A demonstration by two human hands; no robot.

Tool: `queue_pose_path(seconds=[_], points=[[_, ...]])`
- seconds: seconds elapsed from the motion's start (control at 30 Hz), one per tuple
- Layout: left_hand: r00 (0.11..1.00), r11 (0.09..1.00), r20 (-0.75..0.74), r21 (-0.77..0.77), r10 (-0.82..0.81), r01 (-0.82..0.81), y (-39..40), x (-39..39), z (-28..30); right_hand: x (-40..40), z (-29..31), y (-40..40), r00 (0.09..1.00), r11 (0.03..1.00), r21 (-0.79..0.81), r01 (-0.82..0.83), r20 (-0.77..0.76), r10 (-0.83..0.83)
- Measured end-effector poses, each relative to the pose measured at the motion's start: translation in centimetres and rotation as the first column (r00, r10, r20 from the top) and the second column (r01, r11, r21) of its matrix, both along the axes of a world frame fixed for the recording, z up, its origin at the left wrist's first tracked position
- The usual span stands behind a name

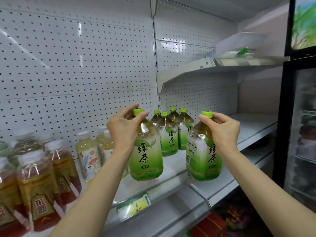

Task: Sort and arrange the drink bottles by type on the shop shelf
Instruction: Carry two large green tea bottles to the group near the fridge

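Green-capped tea bottles hang from both hands: left hand [124, 127] and right hand [222, 129] each pinch a neck, likely carrying them toward the group [171, 130] at twelve o'clock on the shelf [171, 170].

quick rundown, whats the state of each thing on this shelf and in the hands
left hand: gripping a green tea bottle by the neck, capped
right hand: gripping another green tea bottle by the neck, capped
four green tea bottles: upright at shelf back, capped
red tea bottles: standing, blurred
pale yellow bottles: upright, white caps
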State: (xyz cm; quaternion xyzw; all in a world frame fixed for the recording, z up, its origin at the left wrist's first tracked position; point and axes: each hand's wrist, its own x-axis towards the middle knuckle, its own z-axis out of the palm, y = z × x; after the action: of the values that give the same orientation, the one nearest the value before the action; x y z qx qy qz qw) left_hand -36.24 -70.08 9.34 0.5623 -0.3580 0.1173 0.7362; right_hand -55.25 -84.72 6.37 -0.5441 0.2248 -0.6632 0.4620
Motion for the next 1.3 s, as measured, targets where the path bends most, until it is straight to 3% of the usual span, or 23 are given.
queue_pose_path(seconds=[0.23, 0.7, 0.87, 0.97, 1.1, 1.3], points=[[1.0, 1.0, -0.022, -0.019, 0.003, -0.003, -8.2, -1.4, -1.7, 1.6, 0.0, -7.0, 0.999, 0.999, -0.042, -0.033, -0.038, 0.031], [0.953, 0.951, 0.006, 0.054, 0.304, -0.303, -19.3, -0.8, -6.0, 7.7, -2.5, -17.1, 0.965, 0.978, -0.005, -0.209, -0.164, 0.205], [0.972, 0.969, 0.05, 0.073, 0.231, -0.235, -19.0, -1.1, -6.6, 8.5, -3.1, -18.1, 0.961, 0.973, -0.058, -0.225, -0.179, 0.212], [0.977, 0.946, 0.044, 0.244, 0.208, -0.212, -16.9, -1.9, -9.5, 6.8, -4.3, -18.0, 0.937, 0.942, -0.125, -0.311, -0.206, 0.282], [0.974, 0.834, 0.063, 0.507, 0.217, -0.219, -15.1, -3.1, -13.9, 4.9, -8.7, -18.0, 0.835, 0.894, -0.232, -0.383, -0.501, 0.228], [0.96, 0.755, 0.127, 0.595, 0.249, -0.274, -15.9, -4.1, -13.2, 5.6, -9.8, -17.7, 0.842, 0.885, -0.342, -0.316, -0.531, 0.095]])
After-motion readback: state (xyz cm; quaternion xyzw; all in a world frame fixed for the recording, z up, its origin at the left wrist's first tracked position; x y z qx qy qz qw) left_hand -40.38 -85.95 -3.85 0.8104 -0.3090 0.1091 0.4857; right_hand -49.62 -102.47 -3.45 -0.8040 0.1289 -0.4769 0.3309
